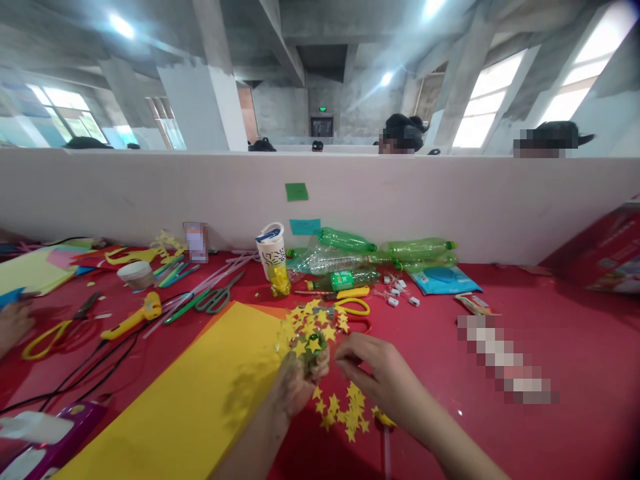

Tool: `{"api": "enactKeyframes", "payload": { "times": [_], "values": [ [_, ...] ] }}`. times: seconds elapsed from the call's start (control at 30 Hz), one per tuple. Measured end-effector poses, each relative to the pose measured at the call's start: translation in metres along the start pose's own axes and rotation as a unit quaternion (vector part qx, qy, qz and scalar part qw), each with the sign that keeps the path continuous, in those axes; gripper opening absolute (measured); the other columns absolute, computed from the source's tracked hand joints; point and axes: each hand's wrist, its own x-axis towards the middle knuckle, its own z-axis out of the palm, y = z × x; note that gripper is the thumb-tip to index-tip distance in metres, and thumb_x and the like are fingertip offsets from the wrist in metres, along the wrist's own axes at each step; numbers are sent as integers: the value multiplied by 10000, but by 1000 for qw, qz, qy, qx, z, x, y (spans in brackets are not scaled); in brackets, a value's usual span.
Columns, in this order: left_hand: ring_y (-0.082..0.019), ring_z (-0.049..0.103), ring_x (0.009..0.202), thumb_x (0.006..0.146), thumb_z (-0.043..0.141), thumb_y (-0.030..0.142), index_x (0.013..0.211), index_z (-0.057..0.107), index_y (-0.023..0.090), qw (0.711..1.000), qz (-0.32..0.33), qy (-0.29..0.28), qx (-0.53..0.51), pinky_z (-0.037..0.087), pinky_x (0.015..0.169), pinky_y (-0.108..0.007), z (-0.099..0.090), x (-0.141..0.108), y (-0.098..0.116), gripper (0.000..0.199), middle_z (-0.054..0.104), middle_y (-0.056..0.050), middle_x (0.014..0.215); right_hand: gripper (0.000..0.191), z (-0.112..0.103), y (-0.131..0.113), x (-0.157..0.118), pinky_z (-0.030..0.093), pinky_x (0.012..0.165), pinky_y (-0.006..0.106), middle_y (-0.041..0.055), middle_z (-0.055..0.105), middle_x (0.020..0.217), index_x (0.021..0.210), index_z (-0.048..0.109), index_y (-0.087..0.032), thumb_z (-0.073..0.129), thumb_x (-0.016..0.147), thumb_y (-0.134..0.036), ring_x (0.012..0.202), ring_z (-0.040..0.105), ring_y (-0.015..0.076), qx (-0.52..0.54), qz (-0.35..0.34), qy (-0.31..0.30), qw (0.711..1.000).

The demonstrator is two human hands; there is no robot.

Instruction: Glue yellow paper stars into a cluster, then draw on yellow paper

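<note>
My left hand [299, 383] is closed around the green bottle neck of a clear plastic piece covered with yellow paper stars [313, 343]. Just to its right is my right hand [373, 360], its fingers curled and pinched together. Whether anything small sits in that pinch I cannot make out. Below the two hands, a loose pile of yellow star cutouts [354, 410] lies on the red table [500, 440]. Behind the star-covered piece are yellow-handled scissors [354, 306] and a yellow utility knife [353, 293]. A large yellow paper sheet [200, 387] lies under and left of my left forearm.
Green plastic bottles [420, 249] line the white partition [150, 193]. A white cup [270, 253] stands beside them. To the left are a yellow glue gun [135, 319], grey scissors [220, 297] and a purple power strip [75, 433]. Another person's hand [15, 323] shows at the left edge.
</note>
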Motion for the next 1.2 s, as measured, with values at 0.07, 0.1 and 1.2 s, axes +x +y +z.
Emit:
{"api": "enactKeyframes", "payload": {
  "times": [0.07,0.1,1.2],
  "values": [
    [-77,340,504,571,780,343,539,554,152,1000,6,-1,0,306,498,-214,0,0,1,298,479,8,574,137,0,0,0,392,619,209,-7,592,789,860,594,-213,503,843,-114,698,533,114,-35,6,-9,999],
    [-78,352,513,560,788,354,551,566,149,1000,8,-1,1,316,512,-218,0,0,1,303,495,3,591,136,0,1,0,390,612,218,-2,591,797,888,597,-214,502,844,-126,690,529,119,-54,9,-11,998],
    [-107,413,515,785,571,275,700,617,159,998,-7,57,16,329,514,-242,8,0,6,150,539,-4,617,133,13,3,0,453,550,215,-11,612,679,908,612,-202,495,851,-232,577,594,106,139,137,10,981]
  ]
}}
